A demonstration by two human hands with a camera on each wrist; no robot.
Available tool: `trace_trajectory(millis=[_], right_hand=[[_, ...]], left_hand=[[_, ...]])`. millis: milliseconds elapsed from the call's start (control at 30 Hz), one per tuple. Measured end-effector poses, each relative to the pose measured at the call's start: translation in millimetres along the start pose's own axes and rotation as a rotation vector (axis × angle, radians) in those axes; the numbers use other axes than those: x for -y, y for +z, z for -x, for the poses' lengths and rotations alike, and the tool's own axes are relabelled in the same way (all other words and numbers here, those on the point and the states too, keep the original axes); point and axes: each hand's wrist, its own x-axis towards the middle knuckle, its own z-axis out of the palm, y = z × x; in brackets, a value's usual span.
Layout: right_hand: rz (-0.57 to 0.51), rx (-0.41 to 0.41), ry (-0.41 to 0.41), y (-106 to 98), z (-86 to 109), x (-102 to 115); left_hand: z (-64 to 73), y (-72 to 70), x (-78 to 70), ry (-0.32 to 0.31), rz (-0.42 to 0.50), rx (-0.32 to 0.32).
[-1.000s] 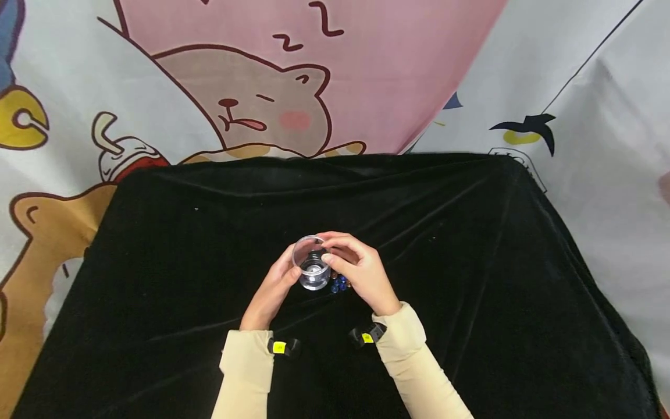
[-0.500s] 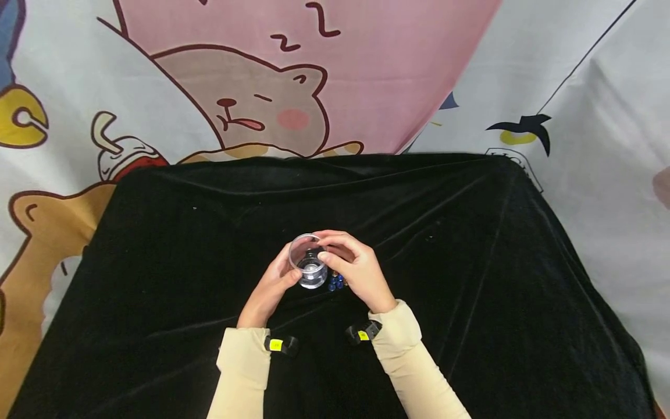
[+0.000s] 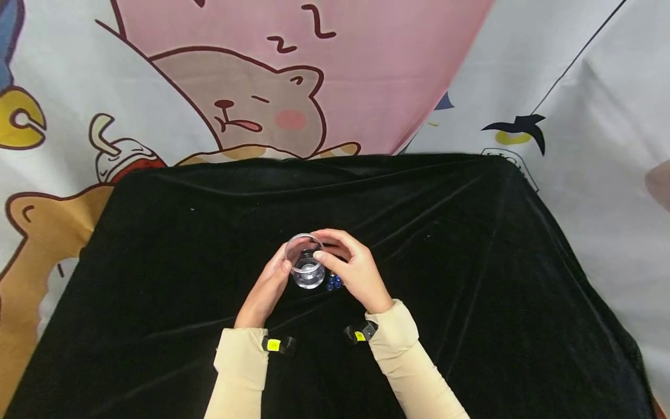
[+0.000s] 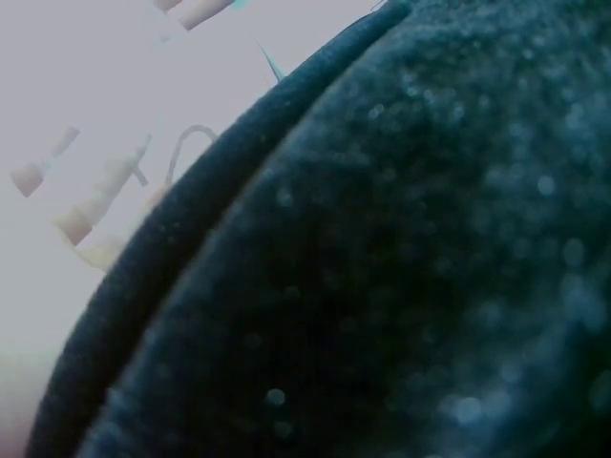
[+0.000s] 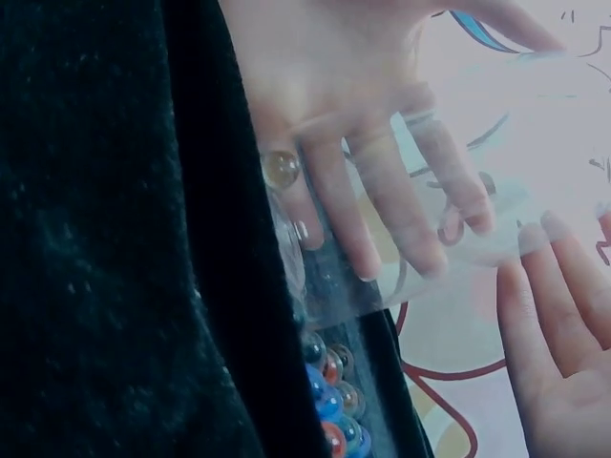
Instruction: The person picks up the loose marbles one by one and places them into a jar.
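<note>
A clear round cup [image 3: 306,278] stands upright on the black cloth between both hands in the head view. My left hand [image 3: 268,288] lies along its left side, thumb near the rim. Through the cup wall in the right wrist view, the left fingers [image 5: 389,196] look straight and spread. My right hand [image 3: 356,270] holds the cup's right rim, thumb over the edge and fingers around the far side. Several blue and amber marbles [image 3: 333,282] lie against the cup's right side, partly under the right hand. A single yellowish marble [image 5: 281,169] shows near the cup base.
Black velvet cloth [image 3: 173,273] covers the table, with soft folds toward the back. A cartoon-printed curtain [image 3: 398,75] hangs behind and at the sides. The left wrist view holds only blurred cloth [image 4: 382,267] and pale curtain.
The left thumb has drawn back from the front of the cup toward its left edge. Cup and hands appear slightly further left in the picture, along with the whole scene.
</note>
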Motion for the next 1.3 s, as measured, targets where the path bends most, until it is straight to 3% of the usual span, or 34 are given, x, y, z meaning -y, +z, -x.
trace_trajectory(millis=[433,800,1000,1300], right_hand=[[0.039,0.010,0.077,-3,1.5,0],[0.089,-0.013,0.125,-19,-1.4,-7],[0.134,-0.025,0.145,-34,-4.4,-23],[0.237,-0.022,0.234,-55,-1.4,-45]], left_hand=[[1.6,-0.2,-2.8,-0.022,-0.007,-0.003],[1.2,-0.6,-4.3,-0.019,-0.057,-0.009],[-1.3,0.8,-6.9,0.002,-0.057,-0.006],[-0.4,-4.1,8.0,-0.074,-0.042,-0.018]])
